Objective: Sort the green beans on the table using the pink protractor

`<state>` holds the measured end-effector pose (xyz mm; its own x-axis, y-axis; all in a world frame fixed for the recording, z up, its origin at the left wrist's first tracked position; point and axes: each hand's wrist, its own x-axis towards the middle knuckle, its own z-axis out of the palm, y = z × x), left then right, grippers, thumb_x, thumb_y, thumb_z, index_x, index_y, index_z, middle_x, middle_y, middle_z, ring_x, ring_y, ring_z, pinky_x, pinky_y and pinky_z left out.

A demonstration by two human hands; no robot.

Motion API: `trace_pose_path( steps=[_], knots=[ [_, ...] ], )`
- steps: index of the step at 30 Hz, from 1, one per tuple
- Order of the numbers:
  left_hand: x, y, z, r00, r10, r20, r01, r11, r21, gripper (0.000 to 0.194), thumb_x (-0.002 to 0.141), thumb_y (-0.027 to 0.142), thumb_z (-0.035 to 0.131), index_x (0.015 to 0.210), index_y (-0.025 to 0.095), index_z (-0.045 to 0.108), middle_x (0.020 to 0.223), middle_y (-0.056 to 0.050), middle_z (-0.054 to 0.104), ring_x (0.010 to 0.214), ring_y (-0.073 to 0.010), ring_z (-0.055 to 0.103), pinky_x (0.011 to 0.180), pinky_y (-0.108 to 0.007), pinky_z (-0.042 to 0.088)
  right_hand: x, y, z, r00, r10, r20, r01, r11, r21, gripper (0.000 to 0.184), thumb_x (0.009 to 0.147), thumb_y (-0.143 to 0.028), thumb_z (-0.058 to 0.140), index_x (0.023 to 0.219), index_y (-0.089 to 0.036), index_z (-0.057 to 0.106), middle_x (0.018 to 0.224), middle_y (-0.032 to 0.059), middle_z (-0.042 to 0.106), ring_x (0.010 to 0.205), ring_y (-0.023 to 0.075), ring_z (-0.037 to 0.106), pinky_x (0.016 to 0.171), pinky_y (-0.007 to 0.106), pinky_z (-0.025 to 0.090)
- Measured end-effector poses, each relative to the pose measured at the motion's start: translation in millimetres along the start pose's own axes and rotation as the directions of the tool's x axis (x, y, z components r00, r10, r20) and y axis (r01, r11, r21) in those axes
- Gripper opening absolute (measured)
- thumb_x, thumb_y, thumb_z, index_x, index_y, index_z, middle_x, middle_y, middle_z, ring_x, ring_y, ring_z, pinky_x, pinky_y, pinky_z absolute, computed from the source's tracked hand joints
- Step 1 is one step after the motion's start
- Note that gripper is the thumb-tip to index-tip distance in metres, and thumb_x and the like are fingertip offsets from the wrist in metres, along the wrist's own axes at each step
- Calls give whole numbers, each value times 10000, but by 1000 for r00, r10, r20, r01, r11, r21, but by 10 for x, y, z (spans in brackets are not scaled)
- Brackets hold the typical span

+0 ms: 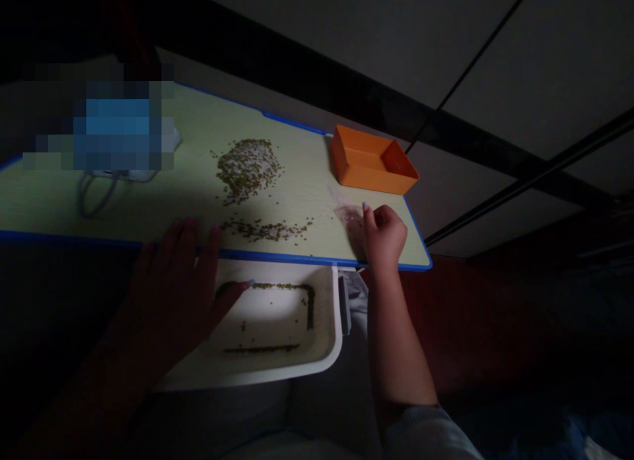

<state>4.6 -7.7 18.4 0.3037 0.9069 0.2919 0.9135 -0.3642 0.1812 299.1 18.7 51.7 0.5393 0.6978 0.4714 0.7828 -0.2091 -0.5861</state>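
My left hand [171, 288] is at the table's near edge with fingers spread, the thumb reaching over the white plastic basin [333, 344]. In the basin, small greenish beans [282, 286] lie in lines along the bottom edges. My right hand [385, 239] is closed near the table's right end, beside a pinkish patch [351, 219] whose kind I cannot make out. Whatever it holds, if anything, is hidden. A pile of greenish beans mixed with whitish grains [250, 169] lies mid-table. Nearer me is a scattered strip of the same mix [267, 231].
An orange open box [374, 179] stands at the far right of the pale table [302, 196], which has a blue rim. At the left are a pixelated blue screen [117, 127] and a looped cable [84, 199]. Panels [470, 143] rise behind the table.
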Motion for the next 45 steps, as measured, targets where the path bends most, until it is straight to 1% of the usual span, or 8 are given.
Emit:
trace_pose_path(
  steps=[5, 10, 17, 23, 29, 34, 40, 45],
  knots=[
    [-13, -27, 1, 1000, 7, -8, -7, 1000, -6, 933, 782, 678, 347, 1458, 37, 308, 1555, -322, 294, 1494, -429, 225, 1190, -620, 195, 36, 80, 37, 995, 54, 84, -68, 982, 175, 351, 832, -394, 606, 564, -203, 485, 509, -44, 472, 512, 113, 397, 525, 250, 261],
    [-15, -23, 15, 1000, -1, -4, 1, 1000, -1, 926, 779, 670, 362, 1463, 49, 303, 1566, -310, 284, 1501, -417, 215, 1192, -619, 194, 49, 148, 73, 990, 51, 134, -96, 927, 362, 358, 804, -415, 622, 557, -206, 470, 504, -54, 456, 504, 103, 397, 513, 240, 285],
    [-12, -29, 25, 1000, 11, -10, -11, 1000, 7, 928, 774, 661, 399, 1467, 52, 294, 1563, -311, 286, 1497, -423, 218, 1190, -623, 195, 46, 143, 70, 987, 53, 149, -99, 941, 323, 347, 797, -421, 626, 566, -205, 483, 502, -53, 463, 501, 103, 397, 507, 245, 278],
    [-24, -35, 36, 1000, 9, -16, -8, 1000, 7, 929, 776, 666, 384, 1474, 61, 282, 1574, -301, 271, 1500, -420, 214, 1195, -612, 193, 53, 175, 92, 983, 69, 171, -136, 896, 422, 355, 786, -437, 634, 566, -207, 478, 507, -56, 454, 497, 100, 387, 502, 243, 297],
    [-23, -20, 21, 1000, 6, -20, -6, 1000, -3, 917, 777, 656, 405, 1471, 68, 290, 1574, -297, 279, 1504, -406, 212, 1192, -618, 197, 49, 156, 88, 981, 50, 187, -119, 918, 379, 343, 774, -420, 651, 560, -200, 498, 495, -55, 454, 497, 100, 382, 497, 245, 268],
    [-14, -20, 22, 1000, 7, -10, -7, 1000, -9, 930, 767, 660, 406, 1461, 49, 306, 1561, -313, 292, 1497, -423, 223, 1185, -629, 204, 51, 145, 74, 978, 44, 203, -127, 901, 416, 360, 776, -439, 646, 557, -203, 485, 496, -58, 453, 490, 94, 371, 498, 243, 272],
    [-26, -42, 32, 1000, 10, -19, -10, 1000, -8, 908, 782, 657, 398, 1482, 94, 267, 1593, -284, 248, 1512, -402, 189, 1187, -631, 203, 57, 165, 96, 982, 40, 182, -107, 920, 377, 342, 792, -433, 633, 578, -201, 502, 507, -51, 465, 504, 104, 395, 498, 243, 273],
    [-21, -31, 19, 1000, 16, -4, -16, 1000, 10, 855, 814, 602, 373, 1485, 86, 252, 1585, -295, 252, 1510, -414, 186, 1174, -646, 219, 66, 118, 103, 973, 20, 230, -100, 933, 345, 354, 814, -444, 608, 580, -210, 481, 488, -56, 456, 490, 102, 389, 493, 241, 267]
  ],
)
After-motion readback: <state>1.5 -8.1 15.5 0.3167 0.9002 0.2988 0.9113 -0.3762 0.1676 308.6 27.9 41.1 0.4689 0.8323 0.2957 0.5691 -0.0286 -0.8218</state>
